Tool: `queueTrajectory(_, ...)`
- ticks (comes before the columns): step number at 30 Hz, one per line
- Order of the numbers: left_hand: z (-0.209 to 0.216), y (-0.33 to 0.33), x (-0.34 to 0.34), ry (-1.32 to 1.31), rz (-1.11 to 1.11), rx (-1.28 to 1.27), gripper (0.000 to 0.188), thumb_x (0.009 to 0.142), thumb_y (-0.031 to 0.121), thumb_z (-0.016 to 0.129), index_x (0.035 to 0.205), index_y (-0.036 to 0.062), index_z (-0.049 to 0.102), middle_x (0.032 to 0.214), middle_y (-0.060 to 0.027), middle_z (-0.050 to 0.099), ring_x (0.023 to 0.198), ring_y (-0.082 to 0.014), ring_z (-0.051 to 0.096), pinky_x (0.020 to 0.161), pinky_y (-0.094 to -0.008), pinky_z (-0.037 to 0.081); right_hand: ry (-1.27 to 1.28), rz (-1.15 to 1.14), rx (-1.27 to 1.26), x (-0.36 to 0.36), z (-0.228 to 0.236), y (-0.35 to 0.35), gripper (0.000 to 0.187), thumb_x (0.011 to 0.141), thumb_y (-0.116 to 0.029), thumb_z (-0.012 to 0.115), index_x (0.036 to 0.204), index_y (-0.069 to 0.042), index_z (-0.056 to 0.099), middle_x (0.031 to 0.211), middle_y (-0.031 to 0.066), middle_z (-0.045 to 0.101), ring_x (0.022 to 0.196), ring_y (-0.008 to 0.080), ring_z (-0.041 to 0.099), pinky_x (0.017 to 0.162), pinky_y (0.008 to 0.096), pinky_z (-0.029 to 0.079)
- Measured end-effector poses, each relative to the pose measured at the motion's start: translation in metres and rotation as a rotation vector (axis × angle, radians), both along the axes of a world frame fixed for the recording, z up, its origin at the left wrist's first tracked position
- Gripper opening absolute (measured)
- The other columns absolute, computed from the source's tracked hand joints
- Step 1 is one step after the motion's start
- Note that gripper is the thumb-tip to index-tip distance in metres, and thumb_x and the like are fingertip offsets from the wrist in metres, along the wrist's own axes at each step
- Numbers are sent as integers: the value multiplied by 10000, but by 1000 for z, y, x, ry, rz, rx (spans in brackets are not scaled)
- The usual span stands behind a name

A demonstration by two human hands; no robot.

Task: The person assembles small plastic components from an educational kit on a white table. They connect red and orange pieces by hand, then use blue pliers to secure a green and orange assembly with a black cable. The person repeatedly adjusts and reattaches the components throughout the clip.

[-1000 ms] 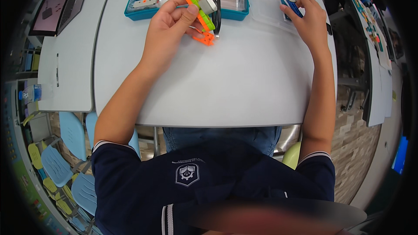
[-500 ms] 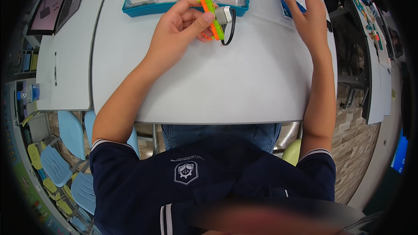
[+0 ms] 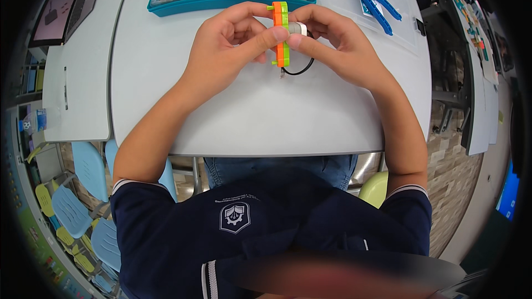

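Over the table, my left hand point(image 3: 219, 50) pinches an upright orange-and-green plastic building-block assembly point(image 3: 281, 47) between thumb and fingers. A short grey-and-white cylinder point(image 3: 297, 28) sticks out from its green side. From there a thin black cable point(image 3: 303, 70) loops down to a small clear plug below the blocks. My right hand point(image 3: 346, 47) closes around the cylinder side, its thumb at the green strip; its fingertips are partly hidden behind the parts. To the right of that hand, blue-handled pliers point(image 3: 372, 1) lie with their handles spread apart.
A teal-edged parts case point(image 3: 233, 4) with compartments of pieces stands at the far side. The pliers rest on a clear plastic lid or tray point(image 3: 407, 36). An open laptop point(image 3: 54, 14) sits on the adjoining left table. Light-blue chairs point(image 3: 71, 210) stand at lower left.
My right hand has let go of the pliers, leaving them on the clear plastic, and come left to the block assembly. My left hand has turned the assembly more upright and brought it slightly nearer.
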State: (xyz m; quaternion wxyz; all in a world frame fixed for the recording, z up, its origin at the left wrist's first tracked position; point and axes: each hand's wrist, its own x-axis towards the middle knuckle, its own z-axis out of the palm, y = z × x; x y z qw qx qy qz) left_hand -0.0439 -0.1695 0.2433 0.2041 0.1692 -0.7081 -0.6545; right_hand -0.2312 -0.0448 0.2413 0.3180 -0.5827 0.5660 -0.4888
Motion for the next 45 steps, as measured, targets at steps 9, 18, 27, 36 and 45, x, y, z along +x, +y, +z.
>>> queueTrajectory(9,-6,0,-2,76,-20,-19,295,936,153,727,1144,-24,615,751,-9,672,695,-55,632,660,-181,451,-203,74,111,-1,3,3,338,927,-218,734,1144,34,677,807,21,655,771,70,604,692,229,476)
queueTrajectory(18,-7,0,-1,108,-32,11,274,928,120,729,1124,-34,614,750,-31,680,758,-86,691,662,-189,459,-290,130,198,-3,13,5,354,935,-154,712,1219,49,651,968,72,719,908,108,668,808,252,528)
queueTrajectory(27,-7,1,1,126,-15,-135,329,909,110,750,1160,-52,612,741,-16,672,628,-20,553,579,-184,403,-328,128,154,-2,13,6,332,916,-137,728,1193,37,671,957,75,720,910,112,668,813,266,537)
queueTrajectory(36,-5,3,3,150,36,-207,333,887,90,769,1147,-51,616,729,-10,669,596,-8,507,553,-182,382,-79,-56,-11,4,10,6,318,802,-148,836,1041,33,732,806,43,684,759,84,628,680,232,489)
queueTrajectory(45,5,6,6,160,-12,-209,321,886,106,771,1135,-52,643,732,-12,682,589,0,512,538,-169,367,-172,25,64,-2,16,7,301,794,-93,833,1049,37,740,825,42,685,754,84,624,671,227,485)
